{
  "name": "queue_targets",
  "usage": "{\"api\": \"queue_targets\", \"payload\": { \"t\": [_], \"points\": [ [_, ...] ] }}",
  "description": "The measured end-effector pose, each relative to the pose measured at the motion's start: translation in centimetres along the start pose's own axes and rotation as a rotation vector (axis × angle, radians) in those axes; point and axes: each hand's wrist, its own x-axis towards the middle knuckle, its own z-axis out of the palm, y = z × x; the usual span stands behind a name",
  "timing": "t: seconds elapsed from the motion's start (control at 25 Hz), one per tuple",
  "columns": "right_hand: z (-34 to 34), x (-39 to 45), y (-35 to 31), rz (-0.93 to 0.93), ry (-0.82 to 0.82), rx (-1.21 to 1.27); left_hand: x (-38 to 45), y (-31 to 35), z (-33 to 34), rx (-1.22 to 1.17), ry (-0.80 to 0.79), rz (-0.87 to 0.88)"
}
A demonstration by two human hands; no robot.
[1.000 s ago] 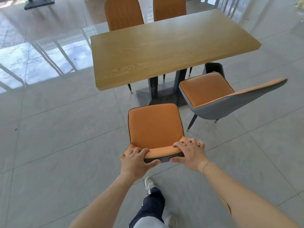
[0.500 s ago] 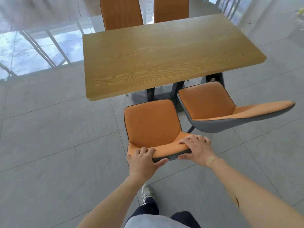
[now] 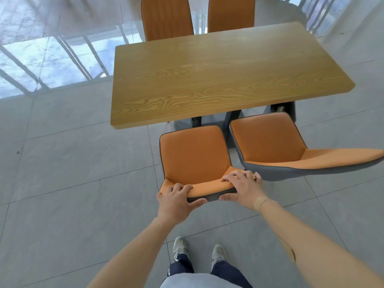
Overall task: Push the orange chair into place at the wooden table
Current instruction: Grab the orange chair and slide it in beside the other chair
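On orange chair (image 3: 194, 154): 2 hands' grip.

**Wood, padded orange, polished tile**

The table (image 3: 218, 80) top is matt, strongly grained light wood. The orange chair (image 3: 193, 154) has smooth, matt, leather-like padding, dark piping and a grey shell behind. The floor (image 3: 72, 183) is grey tile, glossy and reflective farther back.

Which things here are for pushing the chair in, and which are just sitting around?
For the job:
orange chair
wooden table
left hand, holding the chair's back
right hand, holding it too

Just there:
chair beside it
two chairs on the far side
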Motion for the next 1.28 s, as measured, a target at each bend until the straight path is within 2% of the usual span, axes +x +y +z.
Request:
{"api": "queue_targets", "payload": {
  "t": [0.52, 1.08, 1.28],
  "points": [
    [1.1, 1.7, -0.5, -0.04, 0.036, 0.015, 1.1, -1.1, -1.0, -0.026, -0.054, -0.029],
    [0.7, 1.5, -0.3, -0.027, -0.023, 0.016, -0.8, 0.6, 0.3, -0.003, 0.05, -0.163],
    [0.5, 0.3, -1.3, -0.001, 0.022, -0.026, -1.6, 0.9, 0.3, -0.002, 0.06, -0.17]
  ]
}}
